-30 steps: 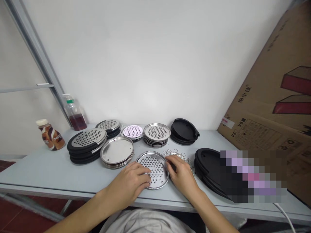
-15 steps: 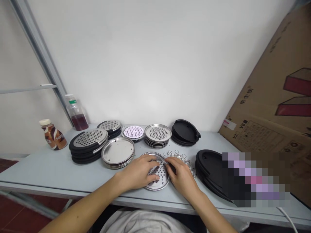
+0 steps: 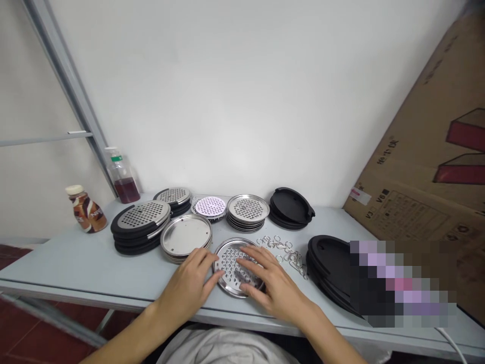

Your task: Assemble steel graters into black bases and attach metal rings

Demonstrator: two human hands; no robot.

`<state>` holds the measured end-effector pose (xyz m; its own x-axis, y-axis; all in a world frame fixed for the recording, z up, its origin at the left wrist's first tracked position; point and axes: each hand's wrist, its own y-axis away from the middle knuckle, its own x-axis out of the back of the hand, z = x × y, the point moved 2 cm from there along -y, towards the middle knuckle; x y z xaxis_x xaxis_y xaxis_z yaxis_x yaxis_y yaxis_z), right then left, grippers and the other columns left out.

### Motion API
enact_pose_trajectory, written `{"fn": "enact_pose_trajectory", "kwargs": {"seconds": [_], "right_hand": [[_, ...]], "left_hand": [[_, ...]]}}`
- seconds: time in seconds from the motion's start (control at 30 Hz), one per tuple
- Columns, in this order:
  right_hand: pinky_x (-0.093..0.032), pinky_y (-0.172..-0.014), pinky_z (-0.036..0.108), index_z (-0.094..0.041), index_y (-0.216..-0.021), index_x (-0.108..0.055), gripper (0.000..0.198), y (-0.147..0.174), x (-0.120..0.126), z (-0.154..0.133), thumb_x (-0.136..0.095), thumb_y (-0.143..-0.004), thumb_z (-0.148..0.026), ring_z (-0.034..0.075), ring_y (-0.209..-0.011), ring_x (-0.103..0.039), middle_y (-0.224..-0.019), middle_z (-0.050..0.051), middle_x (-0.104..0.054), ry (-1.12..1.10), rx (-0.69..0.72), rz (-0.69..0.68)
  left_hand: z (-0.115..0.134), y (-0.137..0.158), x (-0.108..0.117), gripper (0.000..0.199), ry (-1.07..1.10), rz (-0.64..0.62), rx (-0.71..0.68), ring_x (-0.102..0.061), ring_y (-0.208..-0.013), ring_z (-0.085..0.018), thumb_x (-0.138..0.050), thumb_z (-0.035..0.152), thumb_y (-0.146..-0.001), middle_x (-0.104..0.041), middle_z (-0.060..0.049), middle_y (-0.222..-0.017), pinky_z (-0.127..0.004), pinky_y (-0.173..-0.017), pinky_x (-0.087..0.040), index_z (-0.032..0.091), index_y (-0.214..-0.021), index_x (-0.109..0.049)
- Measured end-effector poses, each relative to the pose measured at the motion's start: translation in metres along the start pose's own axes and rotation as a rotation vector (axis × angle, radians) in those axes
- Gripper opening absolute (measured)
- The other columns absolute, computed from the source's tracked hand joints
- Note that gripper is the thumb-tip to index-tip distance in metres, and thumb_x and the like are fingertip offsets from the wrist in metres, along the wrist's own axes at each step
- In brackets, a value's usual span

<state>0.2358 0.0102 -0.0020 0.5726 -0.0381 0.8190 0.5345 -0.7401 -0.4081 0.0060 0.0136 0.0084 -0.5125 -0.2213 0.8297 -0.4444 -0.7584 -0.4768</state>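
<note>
A round perforated steel disc (image 3: 229, 260) lies flat on the grey table (image 3: 76, 265) near its front edge. My left hand (image 3: 189, 285) rests at the disc's left rim, fingers spread, fingertips touching the edge. My right hand (image 3: 271, 285) lies flat over the disc's right half with the fingers apart. Neither hand grips anything. A heap of small metal rings and clips (image 3: 286, 250) lies just right of the disc.
Behind the disc stand stacks: plain steel plates (image 3: 185, 237), perforated discs (image 3: 246, 210), black lids topped with perforated steel (image 3: 140, 225), black lids (image 3: 291, 207), more black lids (image 3: 328, 260) at right. Two bottles (image 3: 86, 210) stand at left. A cardboard box (image 3: 428, 167) leans at right.
My left hand has slid off the disc's top to its left rim. My right hand has moved left from the ring heap onto the disc and flattened.
</note>
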Motion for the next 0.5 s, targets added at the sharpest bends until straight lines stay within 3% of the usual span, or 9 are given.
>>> {"fn": "enact_pose_trajectory", "kwargs": {"seconds": [0.23, 0.4, 0.5], "right_hand": [[-0.035, -0.109, 0.052, -0.028, -0.125, -0.064, 0.036, -0.002, 0.003, -0.007, -0.061, -0.091, -0.04, 0.031, -0.13, -0.045, -0.137, 0.008, -0.058, 0.023, -0.013, -0.063], [-0.04, -0.097, 0.051, -0.029, -0.124, -0.064, 0.038, -0.001, 0.005, -0.009, -0.064, -0.088, -0.042, 0.029, -0.109, -0.052, -0.122, 0.008, -0.064, 0.062, -0.019, -0.012], [-0.041, -0.095, 0.05, -0.028, -0.127, -0.062, 0.042, -0.001, 0.007, -0.008, -0.065, -0.087, -0.042, 0.029, -0.108, -0.052, -0.121, 0.009, -0.063, 0.072, -0.019, 0.016]], "left_hand": [[0.004, 0.009, -0.014, 0.018, -0.094, -0.045, 0.048, -0.06, -0.096, -0.029, -0.055, 0.025, -0.094, -0.061, -0.01, -0.098, -0.047, -0.086, -0.053, 0.017, -0.107, -0.065], [0.001, 0.0, -0.016, 0.025, 0.029, -0.084, 0.107, -0.062, -0.095, -0.024, -0.048, 0.013, -0.095, -0.064, -0.008, -0.099, -0.041, -0.089, -0.052, 0.018, -0.114, -0.064], [-0.003, -0.014, -0.019, 0.026, 0.103, -0.083, 0.141, -0.064, -0.094, -0.022, -0.048, 0.008, -0.093, -0.067, -0.007, -0.099, -0.038, -0.088, -0.052, 0.018, -0.111, -0.065]]}}
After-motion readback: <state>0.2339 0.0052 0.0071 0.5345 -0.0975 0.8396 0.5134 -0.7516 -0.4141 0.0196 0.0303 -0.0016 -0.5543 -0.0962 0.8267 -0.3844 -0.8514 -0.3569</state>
